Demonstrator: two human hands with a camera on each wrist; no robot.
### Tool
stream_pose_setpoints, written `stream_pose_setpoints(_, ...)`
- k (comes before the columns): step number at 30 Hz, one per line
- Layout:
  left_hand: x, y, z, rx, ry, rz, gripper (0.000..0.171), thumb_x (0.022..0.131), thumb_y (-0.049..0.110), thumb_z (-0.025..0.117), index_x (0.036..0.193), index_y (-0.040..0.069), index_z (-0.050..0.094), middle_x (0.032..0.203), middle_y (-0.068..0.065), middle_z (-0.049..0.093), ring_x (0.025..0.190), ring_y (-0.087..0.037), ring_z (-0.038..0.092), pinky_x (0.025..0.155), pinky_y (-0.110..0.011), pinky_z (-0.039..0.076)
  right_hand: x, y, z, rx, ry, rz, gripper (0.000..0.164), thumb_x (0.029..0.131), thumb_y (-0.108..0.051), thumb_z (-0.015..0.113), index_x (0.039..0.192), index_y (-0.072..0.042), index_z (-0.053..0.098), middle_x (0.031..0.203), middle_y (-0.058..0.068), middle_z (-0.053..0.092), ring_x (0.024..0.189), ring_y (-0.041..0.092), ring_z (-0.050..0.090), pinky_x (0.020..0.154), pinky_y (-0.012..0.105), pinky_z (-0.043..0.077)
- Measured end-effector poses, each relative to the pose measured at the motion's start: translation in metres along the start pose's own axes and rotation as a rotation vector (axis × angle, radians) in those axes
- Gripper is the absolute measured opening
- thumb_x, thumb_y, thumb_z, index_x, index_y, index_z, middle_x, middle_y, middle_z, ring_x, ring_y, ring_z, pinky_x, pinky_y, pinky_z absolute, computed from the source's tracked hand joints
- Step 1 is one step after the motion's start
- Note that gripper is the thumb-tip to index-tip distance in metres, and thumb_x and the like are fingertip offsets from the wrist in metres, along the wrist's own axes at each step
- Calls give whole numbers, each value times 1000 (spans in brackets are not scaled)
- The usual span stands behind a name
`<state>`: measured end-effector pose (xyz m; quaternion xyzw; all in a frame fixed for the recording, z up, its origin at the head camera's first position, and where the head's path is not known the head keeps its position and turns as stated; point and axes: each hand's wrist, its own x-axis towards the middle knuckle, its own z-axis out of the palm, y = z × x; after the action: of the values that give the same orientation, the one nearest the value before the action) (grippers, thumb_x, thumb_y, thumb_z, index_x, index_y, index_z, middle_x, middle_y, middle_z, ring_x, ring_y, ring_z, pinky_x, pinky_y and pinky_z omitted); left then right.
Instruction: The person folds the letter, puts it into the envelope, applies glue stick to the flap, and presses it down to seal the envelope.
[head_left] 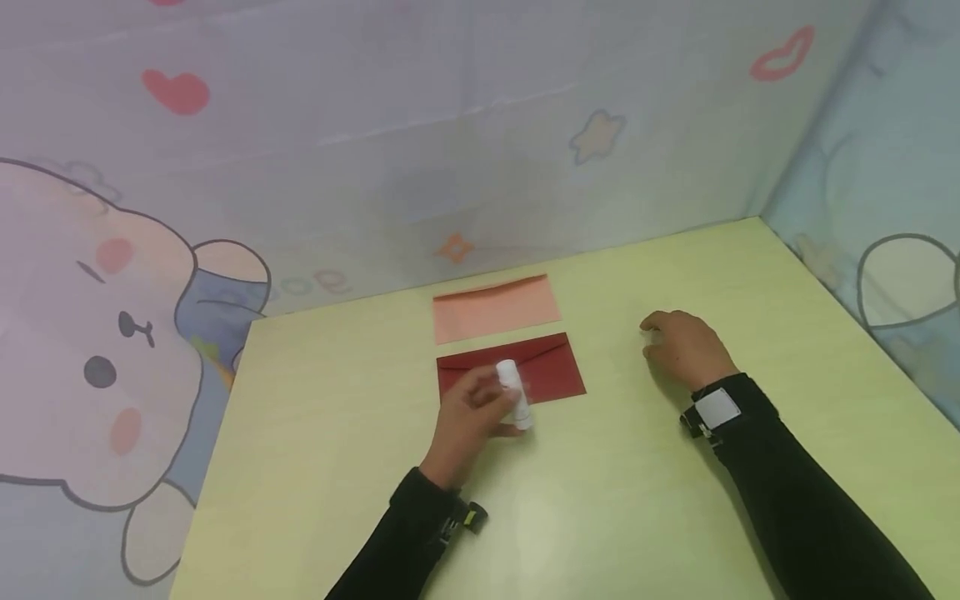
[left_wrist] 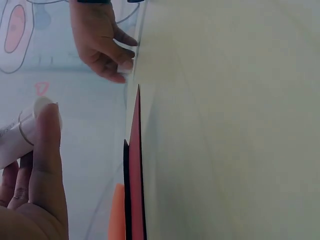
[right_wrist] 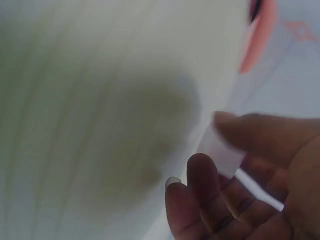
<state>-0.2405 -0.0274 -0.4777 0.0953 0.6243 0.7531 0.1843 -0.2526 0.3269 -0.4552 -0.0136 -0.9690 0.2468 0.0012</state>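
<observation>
My left hand (head_left: 468, 421) grips a white glue stick (head_left: 516, 398) between thumb and fingers, tilted over the dark red envelope (head_left: 551, 375). Printed lettering shows on the glue stick's side in the left wrist view. To the right of both envelopes, my right hand (head_left: 686, 346) hovers over the table with its fingers curled. A small white piece (left_wrist: 124, 68) shows between its thumb and fingers, mostly hidden by them. Just behind the red envelope lies a light orange envelope (head_left: 495, 317), its long opening toward the wall.
The pale yellow table (head_left: 315, 450) meets a printed cloth wall (head_left: 420, 142) at the back and another cloth wall (head_left: 885, 183) at the right. A cartoon animal (head_left: 90, 333) is printed on the cloth at the left.
</observation>
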Motion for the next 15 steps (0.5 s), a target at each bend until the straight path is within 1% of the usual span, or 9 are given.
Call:
stream_pose_setpoints(1,1,0,1,5,0,5,43,105,3,75,147,3,66,125,-14,84,104,-18,79,81,-42,74,0,-4,-1,23,-8,-24,39,106,-8,74,140,10,69,139,37,72,132,57,68,109,71,58)
stream_pose_setpoints(3,1,-1,2,21,-4,7,41,106,5,75,146,3,66,126,-17,83,104,-19,80,82,-42,74,-2,-16,0,83,-26,-85,41,108,-10,73,144,10,64,140,35,71,132,54,69,111,68,58)
stream_pose_setpoints(6,0,-1,3,53,-8,-3,38,107,8,76,144,4,67,128,-25,81,102,-19,81,83,-42,74,-7,-41,4,187,-70,-163,39,109,-11,74,142,5,61,135,27,74,127,46,74,105,60,64)
stream_pose_setpoints(9,-4,0,3,95,-2,-8,38,107,8,76,144,5,68,128,-29,80,100,-19,81,83,-42,74,-13,-68,9,258,-84,-225,33,106,-12,78,135,-2,64,127,18,77,119,38,79,96,51,68)
stream_pose_setpoints(10,-5,1,3,105,-1,-3,38,107,8,76,145,5,68,128,-30,79,101,-19,81,83,-42,74,-15,-76,10,269,-79,-248,30,106,-14,79,132,-5,66,125,14,79,116,34,79,96,48,67)
stream_pose_setpoints(13,-5,4,5,139,-7,23,42,107,7,77,148,6,69,129,-30,79,101,-17,79,83,-41,73,-18,-95,11,283,-47,-344,24,105,-14,82,127,-9,74,120,7,79,108,28,75,95,48,65)
stream_pose_setpoints(15,-3,5,7,151,-19,36,43,107,8,77,149,6,69,128,-30,78,101,-16,79,83,-39,72,-20,-104,10,282,-28,-407,24,105,-12,82,128,-10,78,118,3,79,105,25,72,94,47,64)
